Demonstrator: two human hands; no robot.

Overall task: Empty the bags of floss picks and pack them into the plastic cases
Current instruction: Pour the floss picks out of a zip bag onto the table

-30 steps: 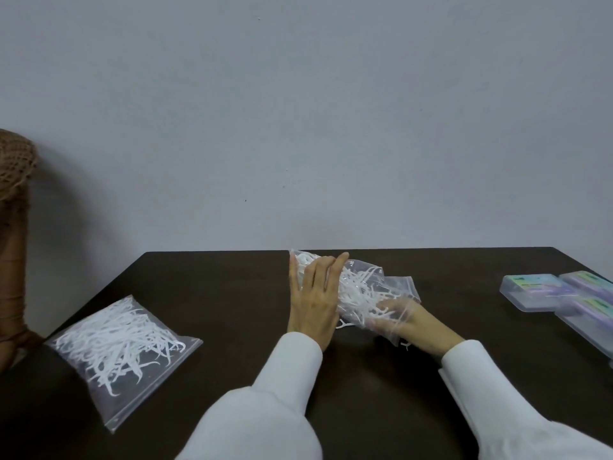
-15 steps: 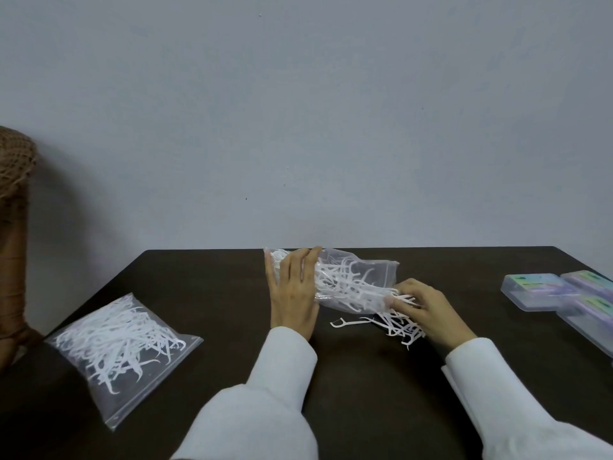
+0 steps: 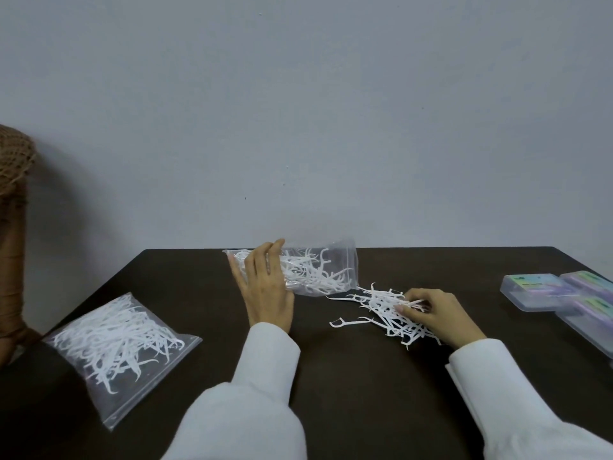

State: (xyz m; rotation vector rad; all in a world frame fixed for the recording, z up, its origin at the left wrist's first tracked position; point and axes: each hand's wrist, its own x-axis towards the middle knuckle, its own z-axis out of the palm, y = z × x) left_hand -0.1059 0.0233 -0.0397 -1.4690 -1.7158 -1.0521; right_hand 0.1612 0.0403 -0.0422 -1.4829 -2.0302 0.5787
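— Both hands are on the dark counter (image 3: 348,376), right?

— Yes, two hands, white sleeves. Nearest me, my right hand (image 3: 441,318) rests in the loose pile of floss picks (image 3: 384,310), fingers curled and pinching a few of them. One single pick (image 3: 348,323) lies a little apart on the pile's left edge.

— How many picks in the pile?

— Too tangled to count; dozens, I'd say.

— And the other hand?

— My left hand (image 3: 265,287) lies flat on the closed end of the opened bag (image 3: 318,270), fingers straight, pressing it down. That bag lies on its side, its mouth toward the pile, with a good many picks inside.

— How many bags altogether?

— Two. The second bag (image 3: 119,350) sits at the near left corner of the counter, well apart from my hands, full of picks.

— And the cases?

— I count three clear plastic cases (image 3: 544,290) at the right edge, set close together, with green and purple labels inside; one runs out of view. Their lids look closed.

— Anything farther?

— One grey wall (image 3: 298,111) behind the counter, and one brown woven thing (image 3: 13,167) at the far left.
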